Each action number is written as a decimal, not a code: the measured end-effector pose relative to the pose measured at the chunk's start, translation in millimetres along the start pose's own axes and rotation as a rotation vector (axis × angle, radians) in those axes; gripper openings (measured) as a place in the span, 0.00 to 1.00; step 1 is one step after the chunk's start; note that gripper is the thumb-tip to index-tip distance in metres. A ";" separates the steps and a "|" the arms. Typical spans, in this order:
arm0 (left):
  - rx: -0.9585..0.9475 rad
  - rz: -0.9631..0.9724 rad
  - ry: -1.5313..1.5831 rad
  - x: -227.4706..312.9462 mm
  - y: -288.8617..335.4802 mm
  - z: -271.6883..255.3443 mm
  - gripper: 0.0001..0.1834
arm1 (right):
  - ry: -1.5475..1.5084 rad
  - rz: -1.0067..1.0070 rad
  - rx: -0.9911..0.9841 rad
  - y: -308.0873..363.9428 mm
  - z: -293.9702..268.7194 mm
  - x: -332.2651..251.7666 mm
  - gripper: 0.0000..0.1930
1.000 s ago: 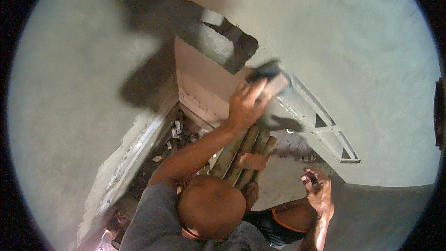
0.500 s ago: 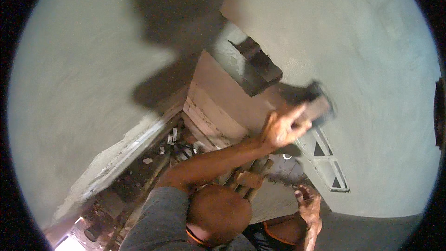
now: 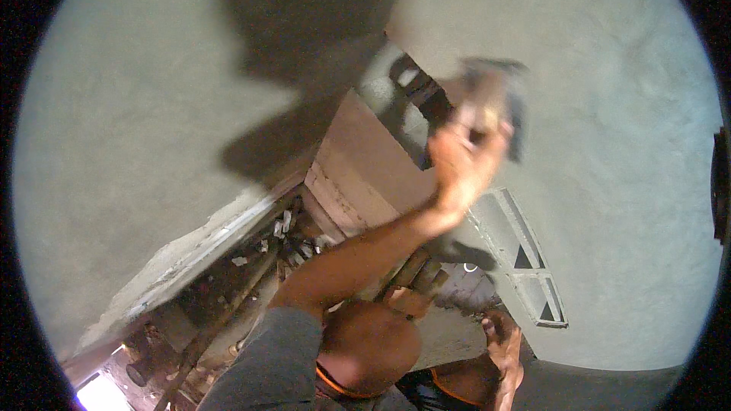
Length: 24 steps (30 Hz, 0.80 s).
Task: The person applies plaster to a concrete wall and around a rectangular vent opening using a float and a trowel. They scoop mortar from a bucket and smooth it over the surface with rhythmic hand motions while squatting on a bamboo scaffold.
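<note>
One view only, your head camera, left of the pair, fisheye, black rim all round. It sits high and looks steeply down along a grey plastered wall that fills the frame from 9 through 12 to 4 o'clock. The wall is close and edges bend toward the rim. At 6 o'clock you see a person's head from straight above, very near the lens, grey sleeve beside it. The raised arm runs from there to about 1 o'clock, hand blurred at mid-frame. The floor with rubble shows far below at 7 o'clock. No second view to share with.
</note>
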State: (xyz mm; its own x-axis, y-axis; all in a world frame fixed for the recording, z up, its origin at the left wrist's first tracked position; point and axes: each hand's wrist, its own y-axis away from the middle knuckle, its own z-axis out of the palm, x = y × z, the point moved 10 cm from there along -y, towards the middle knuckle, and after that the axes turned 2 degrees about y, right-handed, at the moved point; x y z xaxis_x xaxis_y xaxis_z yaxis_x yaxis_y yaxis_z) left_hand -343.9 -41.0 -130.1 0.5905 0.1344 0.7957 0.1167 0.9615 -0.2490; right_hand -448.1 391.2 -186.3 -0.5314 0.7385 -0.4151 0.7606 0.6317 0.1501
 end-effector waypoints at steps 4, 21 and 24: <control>-0.254 -0.013 0.115 24.4 50.9 40.5 0.27 | -0.150 0.100 0.037 -8.6 4.0 21.2 0.17; -0.534 0.232 -0.219 28.1 113.0 96.3 0.33 | 0.062 -0.099 0.001 -8.3 6.0 -20.0 0.13; -0.423 0.281 -0.221 56.7 73.1 68.9 0.31 | 0.115 -0.084 0.028 -7.8 -3.5 -48.2 0.12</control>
State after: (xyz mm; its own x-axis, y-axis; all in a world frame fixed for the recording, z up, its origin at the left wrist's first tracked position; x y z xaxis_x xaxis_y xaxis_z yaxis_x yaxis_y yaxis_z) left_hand -356.9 53.5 -65.1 0.4685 0.4628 0.7525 0.3164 0.7074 -0.6320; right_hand -429.7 351.5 -164.3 -0.6317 0.7064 -0.3194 0.7207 0.6869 0.0936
